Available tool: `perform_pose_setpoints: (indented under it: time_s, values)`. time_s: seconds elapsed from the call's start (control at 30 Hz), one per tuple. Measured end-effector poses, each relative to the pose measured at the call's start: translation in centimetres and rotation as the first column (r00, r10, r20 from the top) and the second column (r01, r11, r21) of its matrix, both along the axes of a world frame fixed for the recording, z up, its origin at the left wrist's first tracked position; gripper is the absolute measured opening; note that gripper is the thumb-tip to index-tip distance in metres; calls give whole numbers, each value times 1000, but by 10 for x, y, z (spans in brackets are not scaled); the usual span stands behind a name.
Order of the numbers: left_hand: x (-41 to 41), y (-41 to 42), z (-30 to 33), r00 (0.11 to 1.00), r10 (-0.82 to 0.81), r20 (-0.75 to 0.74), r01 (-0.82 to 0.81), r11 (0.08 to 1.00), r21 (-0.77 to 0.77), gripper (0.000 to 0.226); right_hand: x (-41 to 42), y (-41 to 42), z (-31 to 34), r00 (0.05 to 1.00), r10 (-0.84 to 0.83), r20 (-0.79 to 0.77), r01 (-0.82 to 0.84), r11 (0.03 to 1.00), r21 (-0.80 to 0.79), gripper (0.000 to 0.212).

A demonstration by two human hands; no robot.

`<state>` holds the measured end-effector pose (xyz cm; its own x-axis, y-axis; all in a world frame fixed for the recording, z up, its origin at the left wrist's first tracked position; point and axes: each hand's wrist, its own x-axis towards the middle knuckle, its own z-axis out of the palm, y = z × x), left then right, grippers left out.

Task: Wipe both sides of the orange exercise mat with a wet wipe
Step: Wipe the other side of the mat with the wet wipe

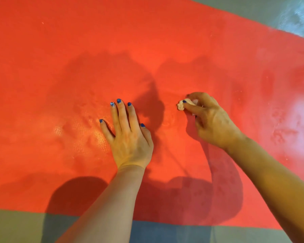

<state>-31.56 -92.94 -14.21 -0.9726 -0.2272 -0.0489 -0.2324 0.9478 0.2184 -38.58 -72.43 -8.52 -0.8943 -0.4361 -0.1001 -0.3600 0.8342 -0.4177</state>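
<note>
The orange exercise mat (42, 67) lay flat on a grey floor (16, 227) and filled almost the whole frame. Its long axis ran from the left side of the frame to the right side, with a small tilt: the far edge went down toward the upper right corner, and the near edge crossed the bottom of the frame, a little lower at the right. Both ends of the mat were outside the frame, so I cannot tell which way it pointed. The surface had small dents and shiny, wet-looking patches, mostly at the left of centre and at the right side.

A little left of centre, the left hand (130, 137) rested palm down on the mat. Its fingers were straight and spread, pointing toward the top of the frame, and it held nothing. The nails were painted blue.

To the right of centre, the right hand (211, 123) was on the mat with the fingers curled. Its grip pinched a small crumpled wet wipe (181, 105), pale in colour, which showed at the fingertips and touched the mat surface. The two hands were apart, with bare mat between them.

Dark shadows of the arms fell on the mat in the lower part of the frame.

In the upper right corner, the grey floor showed a bright glare.
</note>
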Motion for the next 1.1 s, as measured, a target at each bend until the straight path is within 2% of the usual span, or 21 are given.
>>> perform_pose_setpoints:
  time_s: [0.07,0.17,0.3,0.37,0.43,0.5,0.57,0.7,0.77,0.83,0.93,1.1]
  values:
    - [-1,0,0,1000,1,-5,-1,1000,0,66,-9,9,4,990,134,52,-138,987,81,43]
    - [0,0,-1,1000,-9,-8,9,1000,-12,65,-16,21,1,981,172,86,-175,984,28,41]
    - [0,-1,-1,1000,-15,-6,15,1000,-20,65,-25,6,-6,972,228,-62,-227,974,15,16]
    - [-1,-1,-2,1000,-9,-3,9,1000,-16,66,-33,-34,-11,980,183,-82,-189,979,-81,11]
    - [-1,0,-1,1000,1,-5,0,1000,14,65,-40,-80,-17,993,82,-82,-96,980,-175,20]
    - [-2,-1,-1,1000,11,-9,-10,999,35,65,-46,-100,-22,993,89,-83,-101,982,-158,12]
    - [-1,-1,0,1000,8,-15,-7,999,37,65,-41,-77,-22,997,60,-58,-68,988,-141,5]
    - [0,-1,-1,1000,-19,-3,19,1000,13,65,14,-6,-10,977,-209,-30,201,966,-161,9]
    - [-1,-1,-1,1000,-19,-6,19,1000,6,66,25,-7,-11,962,-274,-1,269,945,-186,11]
    - [-1,-1,-1,1000,-14,-11,14,1000,13,67,10,-35,-15,971,-241,0,235,948,-216,13]
    - [-3,-2,-1,999,8,-31,-6,998,65,66,-14,-75,-21,988,-148,-33,143,982,-122,9]
    - [-2,-6,4,1000,-21,-1,21,991,132,66,-4,-65,-25,985,-170,-11,165,970,-176,13]
